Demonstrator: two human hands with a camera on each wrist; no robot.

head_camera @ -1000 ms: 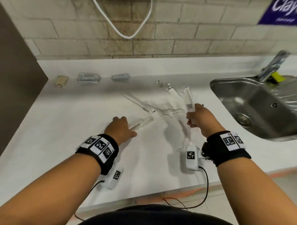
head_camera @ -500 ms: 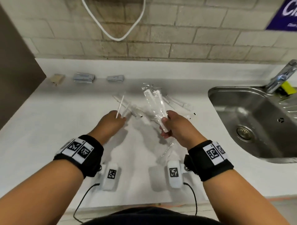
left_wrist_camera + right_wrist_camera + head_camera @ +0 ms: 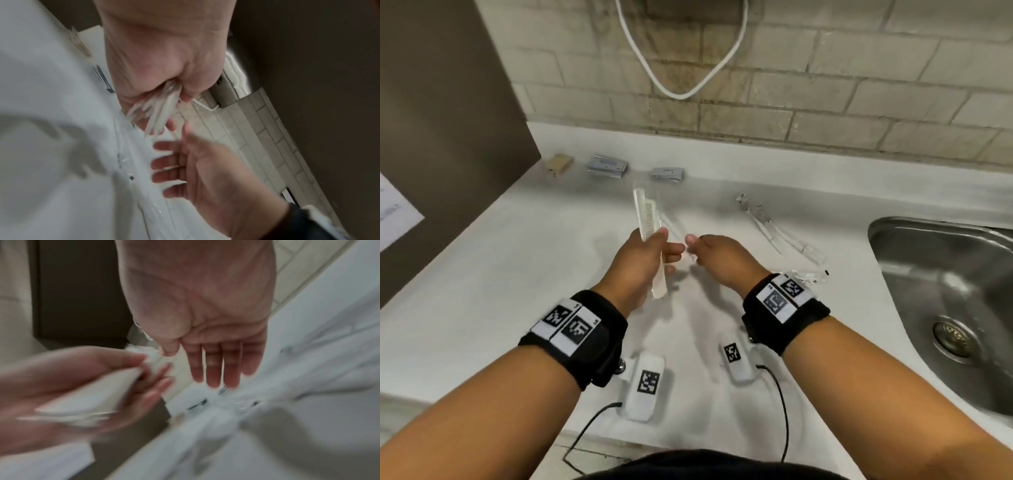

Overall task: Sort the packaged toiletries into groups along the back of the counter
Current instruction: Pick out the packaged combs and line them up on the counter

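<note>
My left hand [image 3: 662,248] grips a white comb in a clear wrapper [image 3: 645,217], held upright above the white counter [image 3: 510,294]. In the left wrist view the left hand [image 3: 176,97] is curled round a bundle of clear-wrapped pieces [image 3: 156,110]. My right hand [image 3: 693,243] hovers just right of it with straight fingers [image 3: 213,369] and holds nothing. At the back of the counter lie a tan little box [image 3: 558,163], a pile of grey sachets [image 3: 606,165] and one more grey sachet [image 3: 668,173]. Clear-wrapped long items [image 3: 777,229] lie to the right.
A steel sink [image 3: 893,260] takes up the right side. A crumpled clear wrapper [image 3: 806,275] lies by my right wrist. A dark panel [image 3: 448,137] bounds the left and a tiled wall [image 3: 825,85] with a white cable [image 3: 681,92] the back.
The wrapped comb has passed from my right hand to my left, which held a thin white stick before. My right hand has let go and opened. Both hands moved towards the back left.
</note>
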